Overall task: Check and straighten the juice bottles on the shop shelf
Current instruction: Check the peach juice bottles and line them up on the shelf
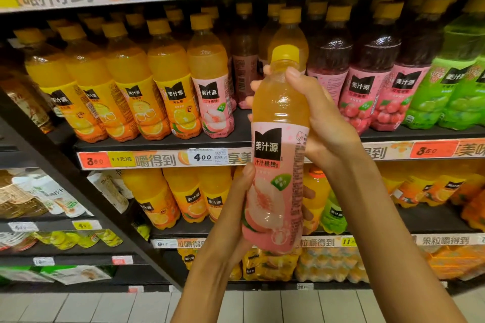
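The peach bottle stands upright before the shelf; right hand grips its neck, left hand wraps its base.

A person holds a peach bottle upright in front of the shelf, label facing out. The right hand grips its neck and shoulder just under the yellow cap; the left hand wraps the lower label. On the shelf behind stand orange bottles to the left of the held bottle, red bottles and green bottles to its right.
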